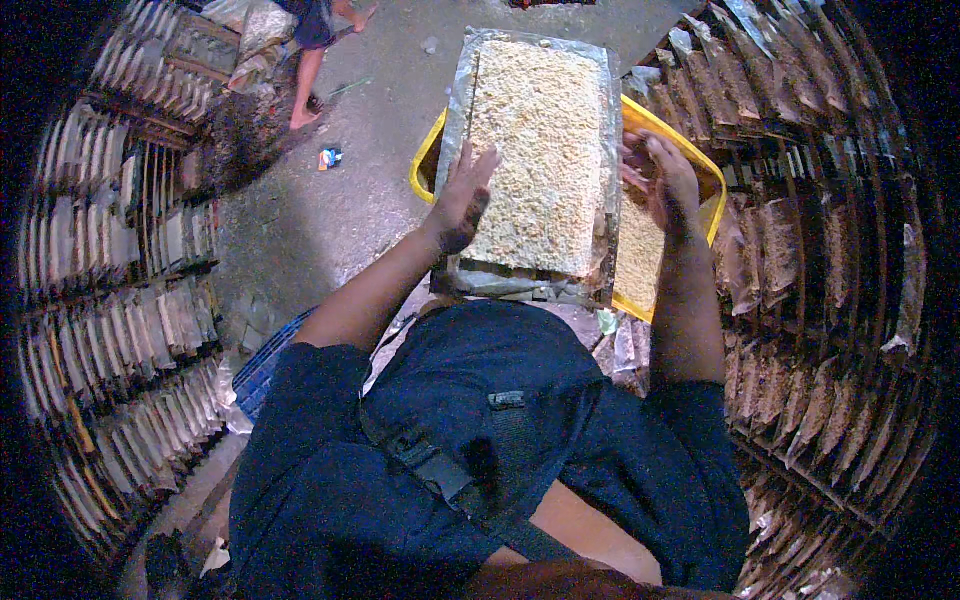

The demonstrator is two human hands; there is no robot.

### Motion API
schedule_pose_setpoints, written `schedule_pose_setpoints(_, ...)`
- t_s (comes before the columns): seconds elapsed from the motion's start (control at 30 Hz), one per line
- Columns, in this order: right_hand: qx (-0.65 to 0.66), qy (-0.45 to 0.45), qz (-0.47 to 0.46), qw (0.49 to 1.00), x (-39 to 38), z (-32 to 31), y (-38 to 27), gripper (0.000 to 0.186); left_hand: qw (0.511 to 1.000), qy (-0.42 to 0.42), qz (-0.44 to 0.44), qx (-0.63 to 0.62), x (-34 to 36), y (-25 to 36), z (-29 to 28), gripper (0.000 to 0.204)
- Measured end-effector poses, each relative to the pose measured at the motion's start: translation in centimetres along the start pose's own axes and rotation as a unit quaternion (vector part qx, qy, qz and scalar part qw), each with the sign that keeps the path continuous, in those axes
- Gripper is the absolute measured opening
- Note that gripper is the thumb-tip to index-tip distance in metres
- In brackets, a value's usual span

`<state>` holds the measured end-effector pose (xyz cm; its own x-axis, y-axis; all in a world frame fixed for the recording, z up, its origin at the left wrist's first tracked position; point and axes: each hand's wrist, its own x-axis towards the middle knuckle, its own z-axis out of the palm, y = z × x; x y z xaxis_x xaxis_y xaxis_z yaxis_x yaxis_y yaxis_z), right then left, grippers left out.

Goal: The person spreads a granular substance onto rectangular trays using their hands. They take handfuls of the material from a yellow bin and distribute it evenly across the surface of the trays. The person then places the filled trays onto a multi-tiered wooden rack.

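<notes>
A rectangular tray [458, 112] lined with clear plastic lies in front of me, covered by a flat layer of pale, bean-like grains [540, 150]. My left hand [466, 200] rests at its left edge, fingers stretched over the border of the grains. Beyond the right edge, my right hand [664, 180] hovers over a yellow crate [713, 190], its fingers apart and slightly bent, with nothing visible in them. More pale loose grains [638, 250] lie inside that crate, which is partly hidden under the tray.
Racks of upright, plastic-wrapped slabs [90, 240] line the left side, with similar racks [800, 400] on the right. Another person's bare leg [308, 85] shows at the upper left. A small blue-and-white packet [330, 158] lies on the floor. A blue crate [268, 360] sits beside my left arm.
</notes>
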<state>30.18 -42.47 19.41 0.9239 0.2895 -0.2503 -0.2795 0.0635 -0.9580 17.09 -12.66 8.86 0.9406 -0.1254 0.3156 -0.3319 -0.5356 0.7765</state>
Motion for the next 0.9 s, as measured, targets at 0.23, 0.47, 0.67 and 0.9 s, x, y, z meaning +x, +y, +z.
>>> schedule_pose_setpoints(0.23, -0.6, -0.023, 0.071, 0.796, -0.9, -15.4, 21.8, 0.047, 0.957, -0.107, 0.104, 0.251, -2.2, 1.1, 0.8, 0.057)
schedule_pose_setpoints(0.47, -0.598, -0.161, 0.074, 0.782, -4.8, -16.2, 22.9, 0.04, 0.995, 0.038, -0.057, 0.067, -2.7, 2.8, -1.7, 0.076)
schedule_pose_setpoints(0.67, 0.027, 0.035, 0.118, 0.992, -6.0, -17.8, 13.5, 0.022, 0.839, 0.059, -0.131, -0.524, -4.0, 2.5, -1.1, 0.095)
schedule_pose_setpoints(0.9, 0.153, -0.05, 0.078, 0.984, -6.4, 0.6, 0.0, 0.031, 0.92, 0.043, -0.134, -0.365, -3.1, 2.5, 2.0, 0.098)
